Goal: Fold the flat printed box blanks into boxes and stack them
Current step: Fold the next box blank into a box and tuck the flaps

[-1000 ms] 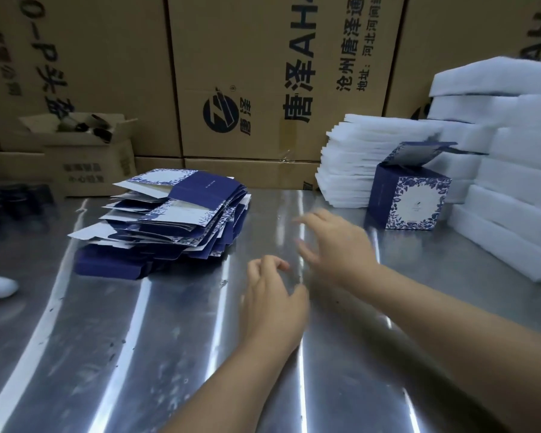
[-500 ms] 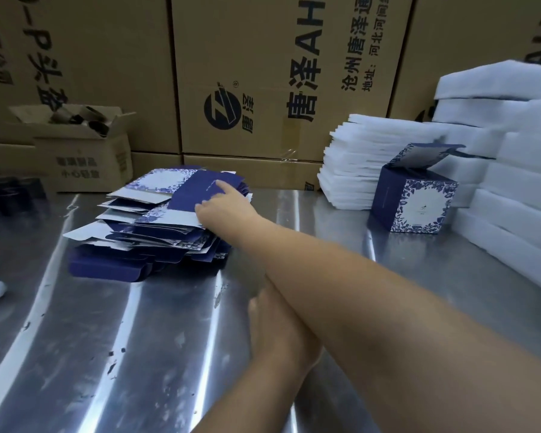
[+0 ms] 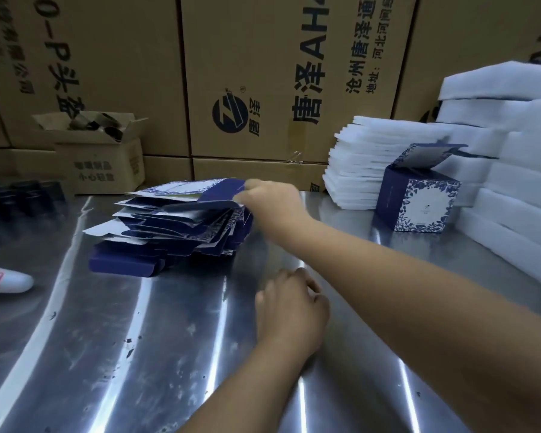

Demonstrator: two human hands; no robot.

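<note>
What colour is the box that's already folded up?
The folded box is dark blue with a white-and-blue flower pattern; head view.

Head view, forward-down, close above steel table (image 3: pixel 107 354)

Bare left hand (image 3: pixel 291 310), bare right hand (image 3: pixel 274 203)

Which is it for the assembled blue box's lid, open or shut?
Open. The assembled box stands upright on the steel table, its lid flap lifted clear of the top opening.
</note>
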